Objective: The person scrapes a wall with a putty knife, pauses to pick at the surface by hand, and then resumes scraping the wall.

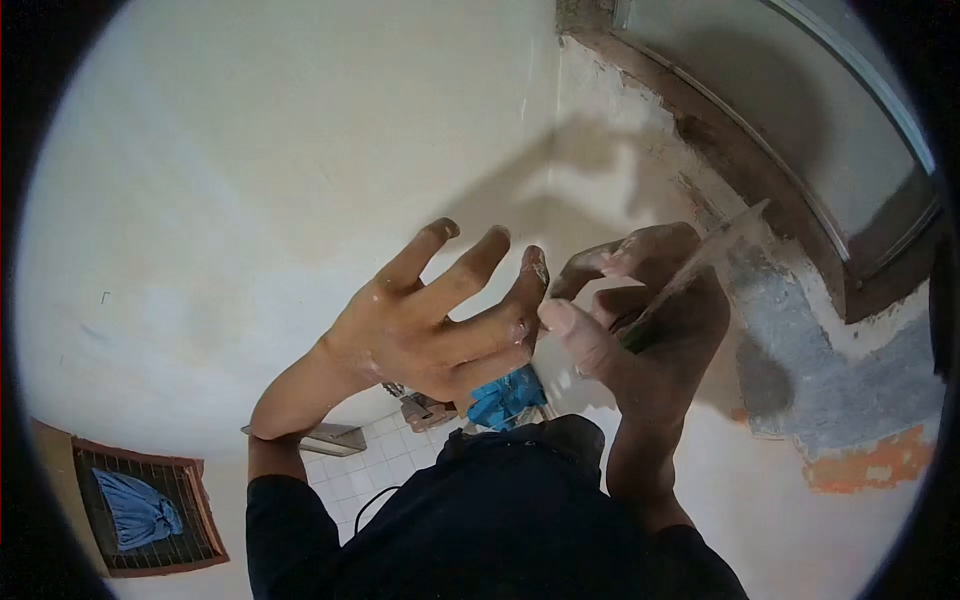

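Note:
My left hand [430, 320] is raised in front of the pale wall [250, 180], its fingers spread and bent and smeared with white. Close beside it on the right, my right hand [650, 330] is wrapped round a thin flat scraper [710, 245], whose blade slants up and to the right. Part of a green handle shows between the thumb and the palm. The fingertips of both hands nearly meet; whether they touch cannot be told.
A framed glass pane [790, 110] fills the upper right, above a grey patch [830, 370] with orange beneath. At the lower left, blue cloth [138, 508] hangs at a barred window [205, 520]. A blue bag [505, 400] lies below, near floor tiles [385, 455].

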Demonstrator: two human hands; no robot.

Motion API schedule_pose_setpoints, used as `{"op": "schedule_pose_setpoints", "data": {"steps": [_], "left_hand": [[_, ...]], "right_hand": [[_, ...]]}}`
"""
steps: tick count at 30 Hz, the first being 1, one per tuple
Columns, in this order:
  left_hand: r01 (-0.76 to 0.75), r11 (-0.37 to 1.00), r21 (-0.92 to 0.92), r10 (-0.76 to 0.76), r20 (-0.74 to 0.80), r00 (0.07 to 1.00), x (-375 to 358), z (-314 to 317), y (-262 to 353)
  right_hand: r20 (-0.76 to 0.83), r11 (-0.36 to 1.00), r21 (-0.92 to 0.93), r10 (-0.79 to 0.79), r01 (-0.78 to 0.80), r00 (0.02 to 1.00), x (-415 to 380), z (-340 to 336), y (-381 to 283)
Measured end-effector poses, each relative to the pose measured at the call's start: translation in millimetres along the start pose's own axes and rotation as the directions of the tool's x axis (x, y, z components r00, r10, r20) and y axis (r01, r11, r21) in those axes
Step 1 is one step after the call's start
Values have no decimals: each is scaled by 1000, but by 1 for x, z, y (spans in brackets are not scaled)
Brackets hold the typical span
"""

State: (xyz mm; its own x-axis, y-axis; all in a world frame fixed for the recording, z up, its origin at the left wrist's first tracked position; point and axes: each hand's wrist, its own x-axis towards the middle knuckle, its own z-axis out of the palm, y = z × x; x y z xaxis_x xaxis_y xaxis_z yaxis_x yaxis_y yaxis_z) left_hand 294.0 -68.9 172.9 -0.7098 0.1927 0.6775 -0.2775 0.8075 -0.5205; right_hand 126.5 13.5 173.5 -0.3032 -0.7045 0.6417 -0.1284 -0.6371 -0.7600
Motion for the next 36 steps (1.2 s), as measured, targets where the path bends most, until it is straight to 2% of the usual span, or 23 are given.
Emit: {"op": "schedule_pose_setpoints", "data": {"steps": [1,4,7,11,17,19,26,29,32,34,35,36], "left_hand": [[-3,1000,-5,3,0,1000,0,-1,0],[-35,999,-8,35,-31,999,1,-1,2],[-8,999,-50,7,-24,1000,3,-4,5],[-24,999,-38,23,-16,1000,3,-4,7],[-23,1000,-21,23,-22,999,4,-8,15],[-29,999,-17,29,-17,999,3,-9,17],[-63,997,-37,62,-11,998,5,-14,20],[-82,994,-73,84,24,996,6,-17,20],[-89,991,-96,93,36,995,3,-15,22],[-82,989,-120,87,39,995,1,-13,22],[-55,982,-182,62,33,998,1,-12,22],[-29,970,-243,37,29,999,1,-11,22]], "right_hand": [[-24,989,19,145,-145,989,-6,2,-10],[-13,973,70,223,-222,975,-8,1,-14],[-14,970,142,199,-195,980,-11,3,-17],[-39,974,137,186,-179,982,-15,5,-22],[-92,947,201,272,-250,958,-21,9,-31],[-90,958,191,233,-213,968,-24,9,-32],[-123,960,158,250,-229,960,-32,6,-30],[-114,976,155,173,-154,978,-36,1,-23],[-56,978,39,205,-203,977,-40,-10,-20],[141,994,63,75,-85,987,-40,-15,-15],[139,995,59,75,-84,987,-38,-15,-10],[174,998,26,-57,54,983,-36,-16,-4]]}}
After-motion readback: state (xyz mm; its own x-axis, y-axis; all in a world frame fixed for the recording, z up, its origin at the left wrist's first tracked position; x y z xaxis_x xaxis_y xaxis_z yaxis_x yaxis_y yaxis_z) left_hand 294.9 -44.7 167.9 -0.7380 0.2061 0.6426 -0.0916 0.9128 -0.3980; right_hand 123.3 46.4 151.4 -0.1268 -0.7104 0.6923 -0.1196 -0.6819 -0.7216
